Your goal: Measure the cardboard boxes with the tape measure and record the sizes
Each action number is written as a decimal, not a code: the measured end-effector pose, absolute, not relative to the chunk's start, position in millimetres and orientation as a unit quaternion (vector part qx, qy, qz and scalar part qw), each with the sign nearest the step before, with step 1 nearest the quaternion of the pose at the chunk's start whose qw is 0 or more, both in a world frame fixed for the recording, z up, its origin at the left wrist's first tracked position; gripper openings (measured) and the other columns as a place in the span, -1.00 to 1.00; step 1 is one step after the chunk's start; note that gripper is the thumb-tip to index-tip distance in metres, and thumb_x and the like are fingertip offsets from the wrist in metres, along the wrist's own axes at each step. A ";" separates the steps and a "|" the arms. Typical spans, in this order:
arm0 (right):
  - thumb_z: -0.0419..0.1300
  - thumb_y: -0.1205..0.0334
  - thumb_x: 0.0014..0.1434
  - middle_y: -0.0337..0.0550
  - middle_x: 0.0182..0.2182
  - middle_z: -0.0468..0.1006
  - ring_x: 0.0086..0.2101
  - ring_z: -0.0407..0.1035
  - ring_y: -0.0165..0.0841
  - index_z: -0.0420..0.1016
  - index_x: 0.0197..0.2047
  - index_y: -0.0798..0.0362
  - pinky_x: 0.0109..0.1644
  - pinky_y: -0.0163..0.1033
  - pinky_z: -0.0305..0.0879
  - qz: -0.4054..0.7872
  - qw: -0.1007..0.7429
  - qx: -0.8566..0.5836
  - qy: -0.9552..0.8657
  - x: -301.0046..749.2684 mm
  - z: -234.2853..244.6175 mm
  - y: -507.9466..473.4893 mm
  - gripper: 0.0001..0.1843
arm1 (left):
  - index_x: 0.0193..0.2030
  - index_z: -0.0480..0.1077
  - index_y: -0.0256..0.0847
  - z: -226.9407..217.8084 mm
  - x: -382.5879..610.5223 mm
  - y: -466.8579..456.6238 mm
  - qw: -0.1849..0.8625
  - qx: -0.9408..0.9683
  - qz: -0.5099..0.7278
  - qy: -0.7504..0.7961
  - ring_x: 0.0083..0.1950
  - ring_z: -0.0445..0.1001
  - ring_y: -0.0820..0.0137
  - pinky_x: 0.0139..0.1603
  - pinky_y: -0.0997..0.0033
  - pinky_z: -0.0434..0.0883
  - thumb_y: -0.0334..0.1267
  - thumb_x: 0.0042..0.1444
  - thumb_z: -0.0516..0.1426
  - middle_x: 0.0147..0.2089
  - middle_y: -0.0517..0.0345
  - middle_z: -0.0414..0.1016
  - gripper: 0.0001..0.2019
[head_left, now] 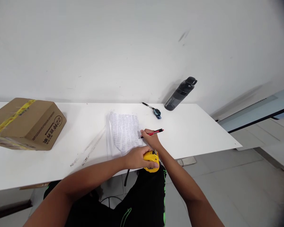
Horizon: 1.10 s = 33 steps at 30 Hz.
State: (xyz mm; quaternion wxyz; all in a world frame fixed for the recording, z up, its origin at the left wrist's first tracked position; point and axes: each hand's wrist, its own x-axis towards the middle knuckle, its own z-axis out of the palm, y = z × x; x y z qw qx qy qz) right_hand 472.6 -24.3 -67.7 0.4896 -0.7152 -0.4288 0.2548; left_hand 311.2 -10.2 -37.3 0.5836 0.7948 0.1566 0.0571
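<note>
My left hand (137,157) is closed around a yellow tape measure (151,167) at the table's front edge, above my lap. Between the fingers of my right hand (149,138) is a red and black pen (156,132), its lower end at the right side of a sheet of paper (125,130). Dense rows of small writing or print cover the paper, too small to read. The sheet lies on the table just beyond my left hand, with clear plastic-looking material along its left side. My right forearm passes close by the tape measure.
A taped cardboard box (30,124) stands on the white table (90,119) at the left. Toward the back lie a black pen (147,105) and a small dark watch-like object (157,113). A dark bottle (180,94) stands near the wall. Dark smudges mark the tabletop.
</note>
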 end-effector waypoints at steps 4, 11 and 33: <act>0.14 -0.07 0.05 -0.25 -0.64 0.38 -0.51 0.23 -0.37 0.27 -0.67 0.01 -0.38 -0.25 0.18 0.255 0.493 -0.719 -0.419 472.8 -66.7 -24.6 -0.59 | -0.09 0.39 -0.15 -36.8 311.1 -10.2 0.591 0.789 0.053 0.159 -0.26 0.42 0.34 -0.32 0.44 0.30 0.19 -0.13 0.27 -0.24 0.19 0.46 -0.44; 0.13 -0.03 0.07 -0.28 -0.66 0.34 -0.51 0.21 -0.38 0.28 -0.66 0.01 -0.37 -0.25 0.17 0.239 0.505 -0.719 -0.412 473.4 -68.7 -25.2 -0.61 | -0.11 0.38 -0.16 -37.0 311.3 -9.8 0.585 0.792 0.043 0.170 -0.28 0.41 0.34 -0.34 0.44 0.29 0.21 -0.14 0.27 -0.26 0.18 0.45 -0.43; 0.12 0.02 0.09 -0.28 -0.65 0.32 -0.51 0.21 -0.38 0.31 -0.65 0.01 -0.37 -0.26 0.16 0.240 0.504 -0.712 -0.425 473.7 -69.1 -27.4 -0.63 | -0.20 0.33 -0.17 -38.0 311.0 -8.4 0.565 0.811 0.037 0.147 -0.31 0.37 0.34 -0.36 0.43 0.23 0.27 -0.01 0.16 -0.29 0.17 0.43 -0.49</act>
